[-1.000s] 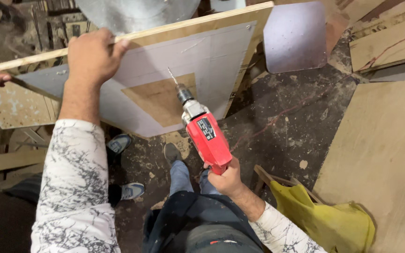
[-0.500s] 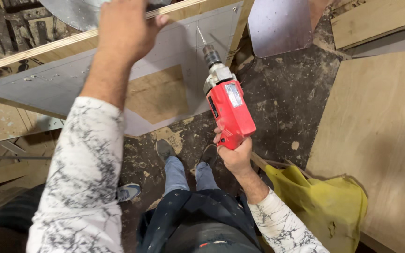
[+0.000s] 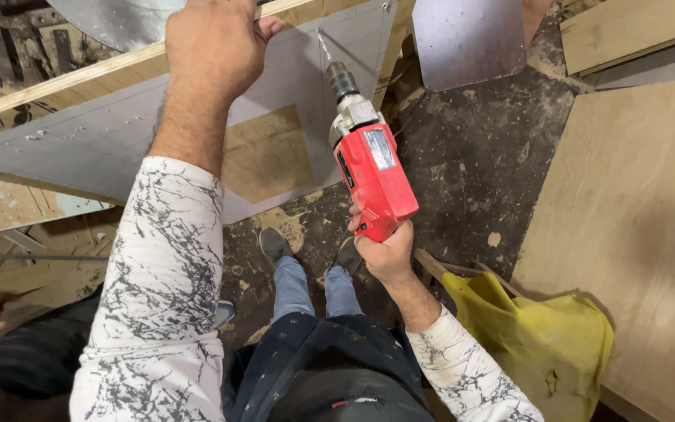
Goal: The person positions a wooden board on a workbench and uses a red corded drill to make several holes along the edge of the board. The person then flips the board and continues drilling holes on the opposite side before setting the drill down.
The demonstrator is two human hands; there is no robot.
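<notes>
Your right hand (image 3: 384,252) is clenched on the grip of the red drill (image 3: 373,184); it looks heavy and rigid, best held low on the handle. Your left hand (image 3: 212,48) grasps the top edge of the stiff, tilted board (image 3: 291,117), which stands on the floor. The bit tip is hard to make out, and the board's far corners are cut off.

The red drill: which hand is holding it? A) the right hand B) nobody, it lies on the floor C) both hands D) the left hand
A: the right hand grips the red drill by its handle, while the left hand holds the top edge of the board.
</notes>
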